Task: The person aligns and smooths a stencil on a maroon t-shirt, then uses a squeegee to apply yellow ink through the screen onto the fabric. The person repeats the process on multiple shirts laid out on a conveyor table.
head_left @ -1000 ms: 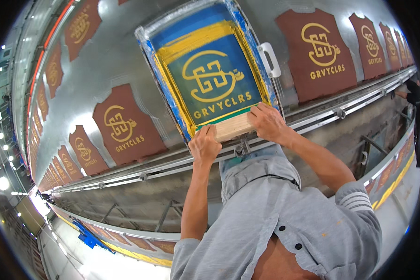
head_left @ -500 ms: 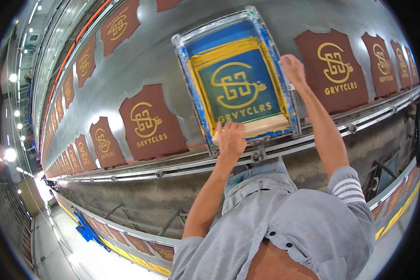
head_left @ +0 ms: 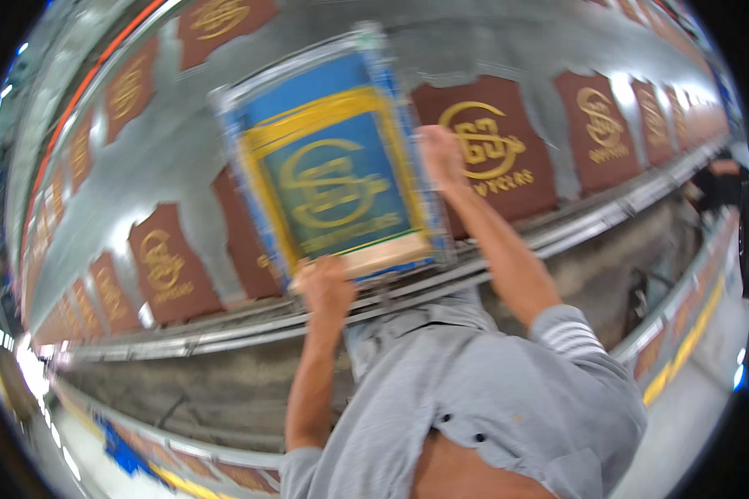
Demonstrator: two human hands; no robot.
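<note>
Both hands grip a blue-framed rectangular printing screen (head_left: 333, 170) with a yellow-bordered green mesh panel over a long grey print table (head_left: 183, 141).

The left hand (head_left: 324, 287) clasps the screen's near edge, fingers curled narrow around the pale wooden strip (head_left: 383, 254) along that edge, so the frame sits just beyond and above the knuckles. The right hand (head_left: 441, 158) closes on the screen's right side rail about halfway up, fingers wrapped over the rail and the mesh panel lying just to their left. The screen is tilted and blurred; whether it touches the table cannot be told. To the right of the screen lies a maroon fabric piece (head_left: 491, 158) with a gold round emblem, touching the table; more maroon pieces run left and right of the screen. A metal rail (head_left: 574, 229) runs along the table's near edge, below the screen.
</note>
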